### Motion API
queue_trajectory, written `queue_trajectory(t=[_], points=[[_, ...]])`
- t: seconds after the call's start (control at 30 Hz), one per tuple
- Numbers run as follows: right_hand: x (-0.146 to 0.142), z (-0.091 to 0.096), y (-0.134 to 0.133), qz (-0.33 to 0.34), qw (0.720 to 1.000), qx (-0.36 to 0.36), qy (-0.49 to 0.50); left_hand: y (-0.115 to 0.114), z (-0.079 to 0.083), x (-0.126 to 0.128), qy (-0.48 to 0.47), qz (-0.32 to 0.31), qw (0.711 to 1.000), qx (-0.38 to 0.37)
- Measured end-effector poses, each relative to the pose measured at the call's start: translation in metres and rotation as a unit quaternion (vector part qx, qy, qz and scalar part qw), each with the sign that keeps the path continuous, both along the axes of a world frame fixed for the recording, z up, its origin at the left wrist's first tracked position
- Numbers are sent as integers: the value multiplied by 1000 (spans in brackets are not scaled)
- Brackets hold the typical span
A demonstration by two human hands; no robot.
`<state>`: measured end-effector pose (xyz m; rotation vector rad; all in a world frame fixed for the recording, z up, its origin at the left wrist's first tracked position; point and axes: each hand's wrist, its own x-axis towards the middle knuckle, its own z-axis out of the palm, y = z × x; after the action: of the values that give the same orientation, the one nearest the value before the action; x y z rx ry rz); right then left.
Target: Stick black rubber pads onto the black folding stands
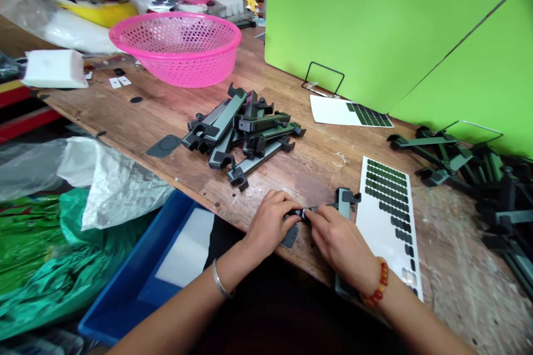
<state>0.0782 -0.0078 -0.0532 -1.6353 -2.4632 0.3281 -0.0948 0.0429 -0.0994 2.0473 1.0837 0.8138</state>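
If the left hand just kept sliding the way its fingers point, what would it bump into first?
Almost at once, the right hand: the left hand points rightward at it across the small dark bracket both pinch. Past that lies the white pad sheet.

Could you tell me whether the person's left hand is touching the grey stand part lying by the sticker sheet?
Touching: the head view shows the left hand fingers pinching one end of the grey stand part, opposite the right hand.

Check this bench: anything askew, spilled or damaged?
Nothing spilled or broken. The bracket pile is a loose jumble, and one dark pad lies alone left of it. Both hands, left hand and right hand, pinch one bracket at the table edge.
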Motion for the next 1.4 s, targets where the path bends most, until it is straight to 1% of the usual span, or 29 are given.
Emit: queue_trajectory(t=[0.07, 0.13, 0.3, 0.37, 0.47, 0.53, 0.57, 0.63, 0.67, 0.7, 0.77, 0.8, 0.83, 0.87, 0.9, 0.97, 1.03, 1.07, 1.17, 1.2, 1.23, 1.27, 1.33, 1.37, 1.4], points=[[-2, -1, -4, 45, 995, 37, -81, 1, 0, 0, -3, -2, 1000, 1], [-3, -1, -7, 71, 988, 53, -123, 2, 1, 0, -4, -1, 1000, 0], [-3, -7, -11, 49, 994, 35, -95, 2, 2, -1, 2, -2, 1000, -4], [-5, -10, -11, 18, 996, 26, -80, 1, 3, -1, 5, -2, 1000, -3], [-8, -9, -8, -61, 998, 15, -2, 0, 10, -1, 2, -10, 1000, -2], [-6, -2, -3, -71, 994, 28, 83, 0, 21, -1, -18, 3, 1000, 12], [-4, 4, 0, -67, 988, 46, 128, 0, 29, -1, -39, 27, 999, 25], [1, 18, 6, -81, 968, 93, 218, -1, 45, 1, -94, 88, 990, 48], [3, 24, 10, -108, 952, 116, 262, -2, 52, 2, -118, 109, 986, 50], [6, 29, 13, -142, 933, 135, 301, -4, 58, 3, -132, 113, 984, 43], [9, 33, 20, -202, 898, 149, 361, -11, 63, 6, -118, 73, 990, 11], [11, 32, 23, -221, 887, 149, 377, -15, 62, 8, -95, 45, 994, -7], [14, 29, 26, -234, 883, 146, 379, -19, 59, 9, -69, 25, 997, -25], [16, 27, 29, -240, 887, 139, 368, -23, 54, 11, -46, 15, 998, -41], [19, 25, 32, -237, 899, 128, 345, -27, 49, 13, -30, 16, 998, -58], [27, 30, 37, -216, 930, 103, 278, -33, 39, 17, -20, 30, 995, -90], [35, 49, 42, -190, 950, 101, 227, -37, 32, 21, -28, 38, 994, -100], [38, 63, 44, -179, 952, 117, 221, -38, 31, 23, -33, 37, 994, -96], [40, 104, 58, -147, 936, 202, 247, -39, 30, 26, -42, 33, 995, -87], [39, 112, 64, -133, 936, 217, 243, -39, 30, 27, -44, 33, 995, -89], [36, 115, 71, -121, 942, 215, 229, -39, 30, 27, -44, 35, 994, -91], [33, 114, 79, -108, 955, 185, 206, -39, 29, 27, -45, 38, 994, -90], [26, 102, 92, -78, 982, 69, 155, -39, 27, 27, -43, 46, 995, -82], [23, 93, 98, -66, 989, 18, 131, -39, 26, 27, -40, 48, 995, -77], [20, 84, 102, -58, 992, -12, 109, -39, 24, 27, -38, 50, 995, -72]])
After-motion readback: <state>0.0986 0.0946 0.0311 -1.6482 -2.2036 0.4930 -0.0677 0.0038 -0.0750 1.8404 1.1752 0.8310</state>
